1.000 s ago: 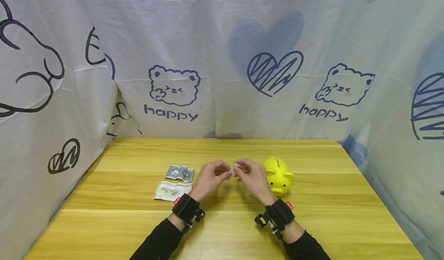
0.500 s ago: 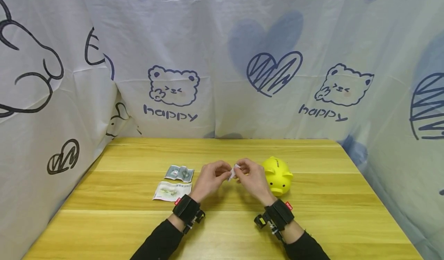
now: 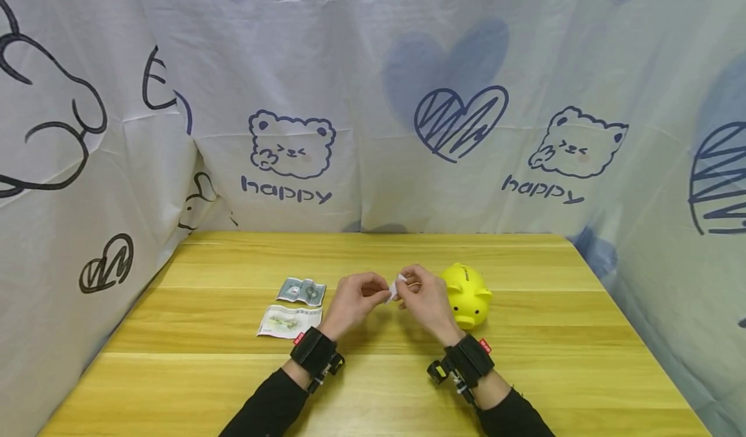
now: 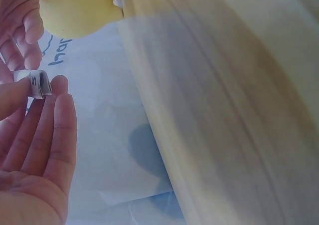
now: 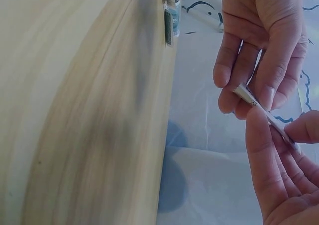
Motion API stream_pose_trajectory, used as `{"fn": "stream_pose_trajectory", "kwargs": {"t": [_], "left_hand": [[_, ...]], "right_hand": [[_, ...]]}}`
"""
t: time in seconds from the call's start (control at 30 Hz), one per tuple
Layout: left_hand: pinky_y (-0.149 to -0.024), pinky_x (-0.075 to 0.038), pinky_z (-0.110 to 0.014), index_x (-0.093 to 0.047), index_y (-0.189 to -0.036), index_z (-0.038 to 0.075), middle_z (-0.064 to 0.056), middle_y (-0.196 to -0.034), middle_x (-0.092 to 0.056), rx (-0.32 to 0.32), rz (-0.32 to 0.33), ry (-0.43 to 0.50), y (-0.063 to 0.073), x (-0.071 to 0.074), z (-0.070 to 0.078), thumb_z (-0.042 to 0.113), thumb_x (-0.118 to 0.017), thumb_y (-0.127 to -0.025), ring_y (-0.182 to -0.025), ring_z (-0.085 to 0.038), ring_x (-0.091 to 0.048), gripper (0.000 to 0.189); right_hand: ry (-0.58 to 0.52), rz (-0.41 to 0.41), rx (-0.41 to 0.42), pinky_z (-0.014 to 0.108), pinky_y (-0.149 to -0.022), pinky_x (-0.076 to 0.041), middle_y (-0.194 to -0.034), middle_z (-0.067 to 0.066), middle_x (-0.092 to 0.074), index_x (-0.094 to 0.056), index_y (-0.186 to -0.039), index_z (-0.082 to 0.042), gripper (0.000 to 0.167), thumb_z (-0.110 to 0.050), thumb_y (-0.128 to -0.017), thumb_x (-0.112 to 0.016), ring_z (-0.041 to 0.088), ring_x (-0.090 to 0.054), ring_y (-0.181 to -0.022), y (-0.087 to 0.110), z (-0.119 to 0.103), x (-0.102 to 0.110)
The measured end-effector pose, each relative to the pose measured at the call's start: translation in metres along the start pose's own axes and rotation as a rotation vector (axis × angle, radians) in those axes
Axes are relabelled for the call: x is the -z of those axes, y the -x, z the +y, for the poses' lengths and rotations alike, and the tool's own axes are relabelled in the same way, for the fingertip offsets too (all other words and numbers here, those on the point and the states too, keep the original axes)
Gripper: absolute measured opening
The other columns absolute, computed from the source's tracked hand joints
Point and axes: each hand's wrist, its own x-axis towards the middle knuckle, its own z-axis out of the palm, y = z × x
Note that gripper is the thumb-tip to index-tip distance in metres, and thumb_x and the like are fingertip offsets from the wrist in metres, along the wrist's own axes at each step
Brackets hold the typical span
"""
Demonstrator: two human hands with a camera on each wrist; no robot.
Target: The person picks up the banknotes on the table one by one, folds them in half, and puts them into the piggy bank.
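Note [image 4: 39,83]: small, folded — seemingly mid-fold, likely calling next for firm creasing.
Left hand [image 3: 353,300]: pinching one end.
Right hand [image 3: 427,298]: pinching other end.
Pig [image 3: 469,296]: near right hand.

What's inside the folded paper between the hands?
In the left wrist view, the folded paper shows layered edges at one end. Folds and the left thumb cover its inner faces, so anything within cannot be seen.

From the middle of the wood-grain bench [image 3: 384,379], a white printed cloth [image 3: 361,68] hangs at twelve o'clock, bearing a "happy" bear print [image 3: 293,144] at eleven, a scribbled blue heart [image 3: 462,124] at one.
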Motion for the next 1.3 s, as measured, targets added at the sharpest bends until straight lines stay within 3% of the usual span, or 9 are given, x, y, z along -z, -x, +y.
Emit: {"fn": "stream_pose_trajectory", "kwargs": {"t": [0.23,0.4,0.5,0.67,0.97,1.13,1.3], "left_hand": [[-0.071,-0.057,-0.021,-0.074,-0.088,0.011,0.000,-0.087,-0.075,0.001,-0.017,-0.028,-0.001,-0.001,-0.001,0.020,-0.076,-0.086,-0.079,-0.010,-0.072,0.010],[-0.071,-0.057,-0.020,-0.074,-0.091,0.012,-0.003,-0.090,-0.075,0.008,-0.048,-0.009,-0.001,-0.001,-0.001,0.015,-0.077,-0.085,-0.081,-0.013,-0.073,0.007],[-0.072,-0.057,-0.020,-0.074,-0.094,0.011,-0.005,-0.092,-0.075,0.014,-0.069,0.007,-0.001,-0.001,-0.001,0.014,-0.077,-0.085,-0.082,-0.014,-0.073,0.010],[-0.074,-0.057,-0.020,-0.072,-0.096,0.010,-0.005,-0.095,-0.075,0.013,-0.081,0.010,-0.001,-0.001,0.000,0.013,-0.077,-0.085,-0.084,-0.015,-0.073,0.012],[-0.078,-0.057,-0.021,-0.072,-0.097,0.011,-0.004,-0.096,-0.075,0.004,-0.091,0.005,-0.001,-0.001,-0.002,0.013,-0.074,-0.087,-0.088,-0.015,-0.072,0.010],[-0.079,-0.057,-0.023,-0.072,-0.101,0.010,-0.006,-0.099,-0.074,0.015,-0.087,0.054,0.000,0.000,-0.005,0.011,-0.073,-0.088,-0.091,-0.017,-0.072,0.013],[-0.082,-0.058,-0.025,-0.072,-0.104,0.011,-0.007,-0.103,-0.074,0.010,-0.075,0.066,0.000,-0.001,-0.003,0.011,-0.073,-0.088,-0.093,-0.019,-0.073,0.016]], "right_hand": [[-0.004,0.040,-0.035,0.033,-0.058,-0.059,-0.090,0.018,-0.067,-0.064,-0.107,-0.004,0.012,-0.010,-0.097,-0.060,0.027,-0.068,-0.068,0.002,-0.007,0.000],[0.010,0.037,-0.057,0.025,-0.057,-0.058,-0.092,0.023,-0.066,-0.062,-0.109,0.001,0.014,-0.004,-0.098,-0.057,0.034,-0.069,-0.073,0.007,-0.026,0.003],[0.006,0.036,-0.058,0.027,-0.058,-0.058,-0.093,0.024,-0.066,-0.062,-0.109,0.001,0.014,-0.005,-0.098,-0.057,0.036,-0.069,-0.075,0.008,-0.028,0.003],[-0.030,0.047,-0.046,0.038,-0.060,-0.060,-0.098,0.019,-0.068,-0.064,-0.111,-0.004,0.016,-0.012,-0.098,-0.060,0.031,-0.070,-0.074,0.004,-0.011,0.002],[-0.031,0.029,0.032,0.047,-0.062,-0.058,-0.102,0.016,-0.071,-0.066,-0.117,-0.006,0.025,-0.019,-0.096,-0.065,0.023,-0.070,-0.078,0.002,0.000,0.001],[-0.015,0.014,0.020,0.047,-0.064,-0.059,-0.102,0.014,-0.072,-0.067,-0.119,-0.005,0.027,-0.017,-0.094,-0.067,0.023,-0.070,-0.081,0.000,0.000,-0.001],[0.008,0.003,0.001,0.039,-0.065,-0.060,-0.100,0.012,-0.074,-0.070,-0.116,-0.006,0.025,-0.015,-0.093,-0.069,0.022,-0.070,-0.087,-0.002,0.001,-0.002]]}}
